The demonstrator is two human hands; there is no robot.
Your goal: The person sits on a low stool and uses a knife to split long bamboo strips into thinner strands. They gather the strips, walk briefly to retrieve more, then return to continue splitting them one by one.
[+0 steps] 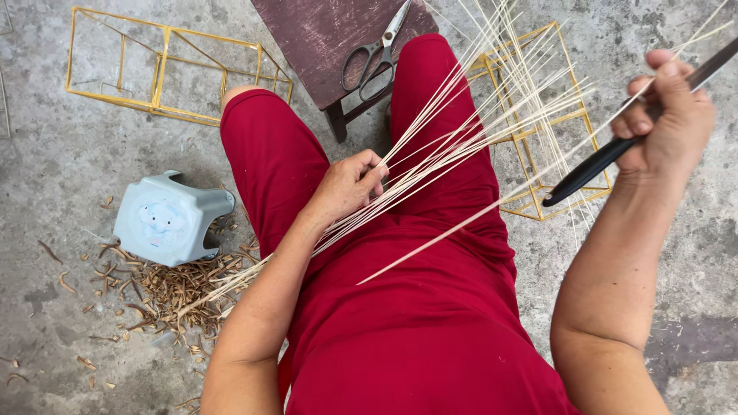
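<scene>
My left hand [350,184] grips a fanned bundle of thin pale bamboo strips [461,131] over my red-clothed lap; the strips spread up and to the right. My right hand [665,119], raised at the right, holds a black-handled knife [600,161] with its blade pointing up-right, together with a single long strip [461,230] that slants down toward my lap.
Black-handled scissors [377,54] lie on a dark low wooden stool [307,38] ahead of my knees. Yellow wire frames sit at upper left [165,69] and right [538,154]. A grey plastic stool [169,219] lies tipped beside a pile of brown shavings [165,292] on the concrete floor.
</scene>
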